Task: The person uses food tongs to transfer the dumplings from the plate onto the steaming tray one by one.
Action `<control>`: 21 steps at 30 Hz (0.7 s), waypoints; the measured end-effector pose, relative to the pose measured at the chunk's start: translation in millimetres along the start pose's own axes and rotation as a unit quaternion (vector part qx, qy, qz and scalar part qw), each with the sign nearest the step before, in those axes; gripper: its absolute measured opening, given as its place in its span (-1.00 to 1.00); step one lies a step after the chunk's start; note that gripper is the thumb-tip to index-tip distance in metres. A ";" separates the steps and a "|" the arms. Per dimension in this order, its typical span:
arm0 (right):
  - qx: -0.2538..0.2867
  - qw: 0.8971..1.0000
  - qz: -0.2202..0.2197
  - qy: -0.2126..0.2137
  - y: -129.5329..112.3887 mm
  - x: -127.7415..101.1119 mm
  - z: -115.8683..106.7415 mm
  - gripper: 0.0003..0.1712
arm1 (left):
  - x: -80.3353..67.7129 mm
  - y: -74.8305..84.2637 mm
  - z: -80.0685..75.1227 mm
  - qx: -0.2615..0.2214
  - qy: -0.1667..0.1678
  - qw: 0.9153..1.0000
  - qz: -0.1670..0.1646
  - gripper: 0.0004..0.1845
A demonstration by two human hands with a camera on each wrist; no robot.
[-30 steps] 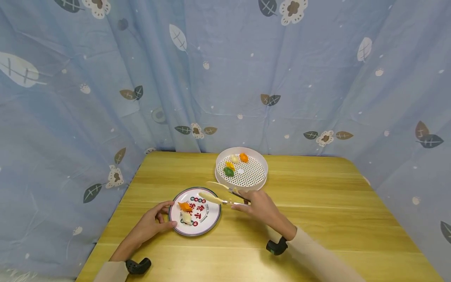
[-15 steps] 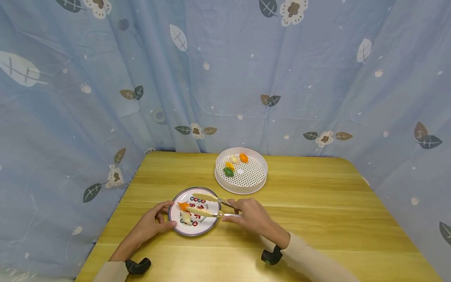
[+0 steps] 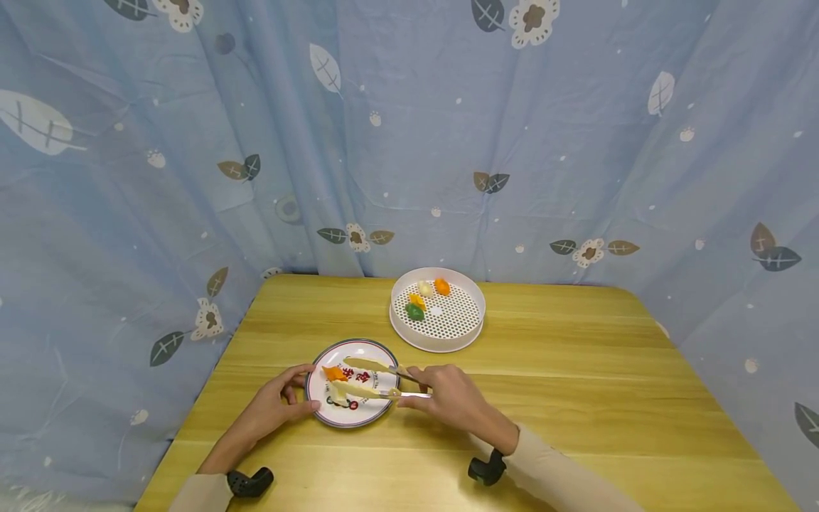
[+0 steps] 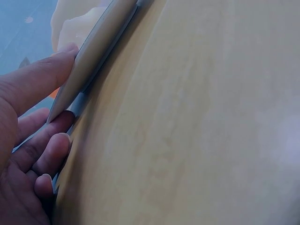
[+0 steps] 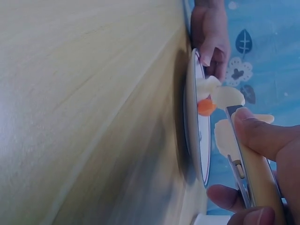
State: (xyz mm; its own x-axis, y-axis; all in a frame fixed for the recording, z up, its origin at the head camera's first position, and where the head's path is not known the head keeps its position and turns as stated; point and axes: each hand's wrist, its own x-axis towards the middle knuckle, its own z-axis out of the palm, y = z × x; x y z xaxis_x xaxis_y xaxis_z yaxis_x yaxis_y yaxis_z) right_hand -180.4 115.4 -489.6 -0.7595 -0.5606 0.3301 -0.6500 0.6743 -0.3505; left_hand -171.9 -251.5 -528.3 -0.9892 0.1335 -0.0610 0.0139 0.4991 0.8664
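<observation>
My left hand (image 3: 271, 405) grips the left rim of a round white plate (image 3: 380, 352) with red and green print, thumb (image 4: 61, 63) on top and fingertips at the underside. On the plate's left side lie an orange piece (image 3: 333, 373) and a cream-white piece (image 3: 338, 400), looking like food. My right hand (image 3: 457, 398) holds tongs (image 3: 367, 392) with pale flat tips and metal arms. The tips reach spread apart over the plate; the near one partly covers the white piece in the head view. Both pieces (image 5: 206, 107) also show past the tips in the right wrist view.
Behind the plate stands a round white perforated tray (image 3: 441, 344). It holds a green piece (image 3: 414, 312), a yellow one (image 3: 418, 301), a cream one (image 3: 425, 289) and an orange one (image 3: 442, 286). A blue patterned curtain (image 3: 409, 142) hangs behind the wooden table (image 3: 576, 370).
My right hand has brought the tongs left and down from the plate's right edge to over the food pieces. The left hand has stayed on the rim.
</observation>
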 end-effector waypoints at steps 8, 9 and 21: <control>0.000 1.000 -0.008 0.005 0.0 5.3 8.8 -0.44 | 0.0 -0.2 -0.4 -0.003 -0.001 1.000 0.001 -0.17; -0.002 1.000 -0.005 0.005 0.3 5.9 9.5 -0.44 | 0.0 -0.1 -0.4 -0.004 -0.002 1.000 0.000 -0.18; -0.003 1.000 0.021 -0.013 2.8 9.6 15.1 -0.33 | 0.3 0.1 -0.1 -0.007 -0.004 1.000 -0.004 -0.18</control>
State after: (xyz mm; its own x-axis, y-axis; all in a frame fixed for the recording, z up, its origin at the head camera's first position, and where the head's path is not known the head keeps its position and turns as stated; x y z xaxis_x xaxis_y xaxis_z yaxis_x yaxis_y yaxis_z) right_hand -189.9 104.6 -500.6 -0.7862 -0.5442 0.2927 -0.6179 0.6999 -0.3583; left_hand -172.2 -251.6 -528.1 -0.9881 0.1360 -0.0720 0.0037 0.4889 0.8723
